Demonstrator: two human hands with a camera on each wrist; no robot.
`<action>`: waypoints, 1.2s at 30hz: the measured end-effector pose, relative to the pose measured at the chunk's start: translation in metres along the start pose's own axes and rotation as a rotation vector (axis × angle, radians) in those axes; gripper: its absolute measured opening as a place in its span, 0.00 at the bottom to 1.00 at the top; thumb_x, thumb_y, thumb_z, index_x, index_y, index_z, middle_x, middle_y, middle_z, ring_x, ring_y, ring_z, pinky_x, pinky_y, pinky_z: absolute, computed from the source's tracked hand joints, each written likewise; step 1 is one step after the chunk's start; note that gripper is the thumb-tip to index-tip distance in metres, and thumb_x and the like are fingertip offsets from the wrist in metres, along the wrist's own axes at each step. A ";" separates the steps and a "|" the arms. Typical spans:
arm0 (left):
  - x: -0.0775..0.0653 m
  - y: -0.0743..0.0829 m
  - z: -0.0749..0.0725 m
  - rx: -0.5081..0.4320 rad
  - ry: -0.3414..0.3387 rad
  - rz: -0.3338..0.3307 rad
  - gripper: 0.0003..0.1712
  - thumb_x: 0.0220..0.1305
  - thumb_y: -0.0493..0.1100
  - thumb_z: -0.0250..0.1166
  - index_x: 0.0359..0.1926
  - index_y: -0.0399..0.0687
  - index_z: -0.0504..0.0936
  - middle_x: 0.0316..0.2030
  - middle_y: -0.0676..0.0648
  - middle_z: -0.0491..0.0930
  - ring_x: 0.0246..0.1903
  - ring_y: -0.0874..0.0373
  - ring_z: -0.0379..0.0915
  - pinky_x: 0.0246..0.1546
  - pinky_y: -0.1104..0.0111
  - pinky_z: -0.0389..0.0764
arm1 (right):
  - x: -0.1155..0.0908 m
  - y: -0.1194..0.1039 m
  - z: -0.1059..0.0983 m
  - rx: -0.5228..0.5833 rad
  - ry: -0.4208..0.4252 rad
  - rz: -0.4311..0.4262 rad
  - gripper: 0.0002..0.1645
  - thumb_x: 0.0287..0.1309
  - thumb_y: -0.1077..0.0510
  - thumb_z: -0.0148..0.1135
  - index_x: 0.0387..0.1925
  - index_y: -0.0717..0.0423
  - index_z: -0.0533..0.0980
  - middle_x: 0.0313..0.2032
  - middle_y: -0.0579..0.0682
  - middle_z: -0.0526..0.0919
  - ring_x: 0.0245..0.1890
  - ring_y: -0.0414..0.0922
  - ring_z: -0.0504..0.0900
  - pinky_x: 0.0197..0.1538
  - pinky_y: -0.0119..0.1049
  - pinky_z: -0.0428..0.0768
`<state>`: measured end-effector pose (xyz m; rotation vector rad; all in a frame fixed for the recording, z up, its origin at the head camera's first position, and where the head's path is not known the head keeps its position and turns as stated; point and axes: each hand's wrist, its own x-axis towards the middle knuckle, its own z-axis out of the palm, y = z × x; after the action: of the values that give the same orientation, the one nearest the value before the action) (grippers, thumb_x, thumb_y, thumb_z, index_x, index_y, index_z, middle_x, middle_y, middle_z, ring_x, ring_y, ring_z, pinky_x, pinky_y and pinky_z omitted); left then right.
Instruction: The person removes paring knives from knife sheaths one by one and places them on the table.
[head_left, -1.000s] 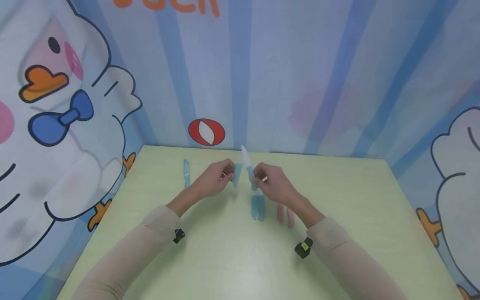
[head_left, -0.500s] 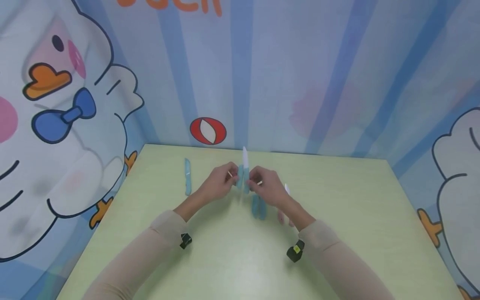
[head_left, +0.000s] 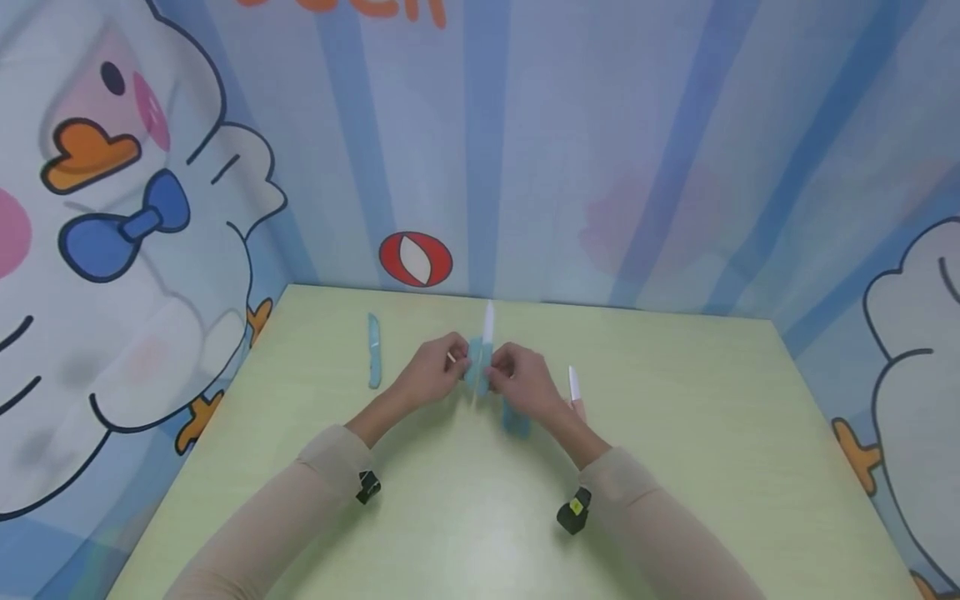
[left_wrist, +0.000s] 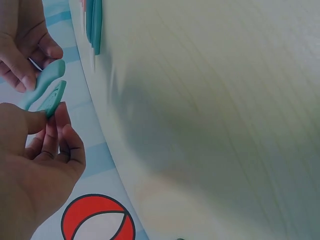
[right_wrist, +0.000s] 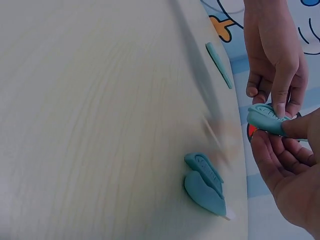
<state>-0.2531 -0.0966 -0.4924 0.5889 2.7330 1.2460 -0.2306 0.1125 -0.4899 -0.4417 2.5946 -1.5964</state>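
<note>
The hands are closing together: left hand [head_left: 430,372] is pinching a teal sheath [left_wrist: 51,98], right hand [head_left: 519,381] is gripping the white-bladed knife [head_left: 488,323] above the bench [head_left: 675,467].

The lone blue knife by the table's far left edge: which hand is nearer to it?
Left. The left hand is just right of the blue knife; the right hand is farther right, beyond the left hand.
</note>
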 end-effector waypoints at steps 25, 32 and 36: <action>-0.013 -0.012 0.014 0.174 -0.067 -0.223 0.10 0.76 0.40 0.64 0.49 0.35 0.82 0.35 0.46 0.82 0.35 0.55 0.77 0.41 0.62 0.82 | 0.002 0.003 0.031 -0.129 -0.048 0.255 0.07 0.64 0.60 0.68 0.37 0.62 0.82 0.26 0.50 0.86 0.26 0.44 0.84 0.31 0.34 0.80; -0.012 -0.010 0.018 0.224 -0.052 -0.241 0.11 0.76 0.40 0.65 0.48 0.33 0.83 0.38 0.43 0.84 0.35 0.54 0.78 0.40 0.62 0.82 | 0.003 0.000 0.035 -0.176 -0.039 0.287 0.05 0.61 0.62 0.69 0.32 0.60 0.82 0.24 0.50 0.85 0.24 0.44 0.83 0.27 0.33 0.78; -0.011 -0.008 0.020 0.248 -0.074 -0.275 0.10 0.76 0.39 0.64 0.48 0.33 0.83 0.37 0.43 0.83 0.33 0.55 0.78 0.36 0.65 0.81 | 0.004 -0.002 0.036 -0.188 -0.050 0.308 0.05 0.60 0.63 0.68 0.28 0.60 0.81 0.23 0.50 0.85 0.22 0.44 0.83 0.26 0.31 0.76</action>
<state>-0.2413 -0.0915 -0.5127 0.2558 2.8050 0.8175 -0.2263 0.0795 -0.5046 -0.0814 2.6275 -1.2371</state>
